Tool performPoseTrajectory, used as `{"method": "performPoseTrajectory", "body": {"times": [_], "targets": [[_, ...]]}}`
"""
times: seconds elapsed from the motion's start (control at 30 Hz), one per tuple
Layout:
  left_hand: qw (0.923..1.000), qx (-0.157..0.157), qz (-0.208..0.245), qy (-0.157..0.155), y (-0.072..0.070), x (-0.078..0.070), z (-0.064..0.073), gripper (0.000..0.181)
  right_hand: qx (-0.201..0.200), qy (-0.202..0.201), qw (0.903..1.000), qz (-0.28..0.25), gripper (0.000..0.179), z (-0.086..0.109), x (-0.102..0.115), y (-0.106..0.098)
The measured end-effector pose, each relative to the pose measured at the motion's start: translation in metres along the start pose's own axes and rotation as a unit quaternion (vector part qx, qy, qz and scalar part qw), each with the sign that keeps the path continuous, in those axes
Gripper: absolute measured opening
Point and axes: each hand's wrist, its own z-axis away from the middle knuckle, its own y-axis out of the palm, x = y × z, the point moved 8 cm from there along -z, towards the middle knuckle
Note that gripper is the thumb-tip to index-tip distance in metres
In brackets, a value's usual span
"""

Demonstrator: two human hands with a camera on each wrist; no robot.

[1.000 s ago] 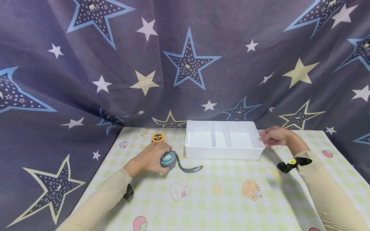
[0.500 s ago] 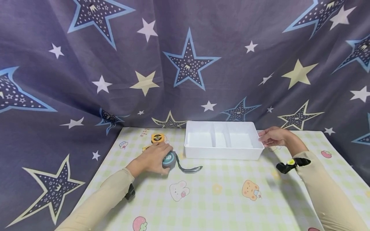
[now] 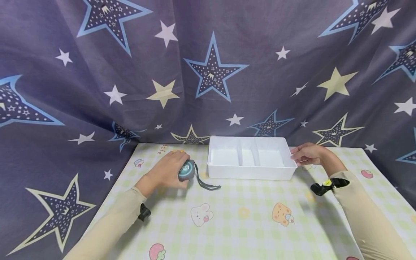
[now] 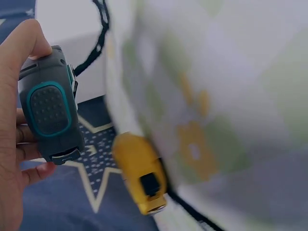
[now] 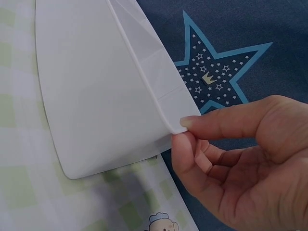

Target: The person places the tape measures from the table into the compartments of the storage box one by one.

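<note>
My left hand (image 3: 165, 171) grips a grey and teal tape measure (image 3: 186, 171), thumb on one side and fingers on the other. Its black wrist strap (image 3: 204, 185) trails toward the right. In the left wrist view a yellow tape measure (image 4: 138, 171) with a dark strap lies on the table close by; in the head view the left hand hides most of it. At the right end of a white divided box (image 3: 251, 172), my right hand (image 3: 308, 154) pinches the rim (image 5: 174, 126) between thumb and finger.
The box has three compartments and stands near the back edge of a table (image 3: 240, 238) with a green checked cloth. Right behind the table hangs a dark curtain (image 3: 208, 119) printed with stars. A black camera strap is on each wrist.
My left hand has lifted the grey and teal tape measure a little and moved it toward the back, its strap following. The right hand and the box have stayed in place.
</note>
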Motion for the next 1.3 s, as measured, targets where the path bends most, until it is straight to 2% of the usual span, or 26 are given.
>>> {"method": "performPoseTrajectory", "body": {"times": [0.17,0.53,0.8,0.97,1.1,1.3], "targets": [[0.9994,-0.032,-0.016,0.004,-0.023,0.002,-0.005,0.076,0.002,-0.006,1.0,0.0,0.039,0.0,0.002,0.0],[0.9974,-0.051,-0.046,0.022,-0.057,0.007,-0.021,0.076,0.008,-0.002,1.0,-0.001,0.042,0.004,-0.001,0.002],[0.9967,-0.027,-0.07,0.03,-0.089,0.007,-0.035,0.075,0.016,-0.005,0.9998,-0.01,0.037,0.002,0.0,0.004],[0.9952,-0.024,-0.086,0.041,-0.112,0.006,-0.047,0.077,0.013,-0.003,0.9999,-0.004,0.042,0.002,0.001,0.003],[0.9934,-0.017,-0.102,0.051,-0.129,0.0,-0.059,0.076,0.014,0.001,0.9999,-0.002,0.046,0.001,-0.001,0.003],[0.9906,-0.022,-0.112,0.076,-0.152,-0.012,-0.079,0.074,0.015,0.002,0.9998,-0.009,0.041,-0.001,-0.004,0.001]]}}
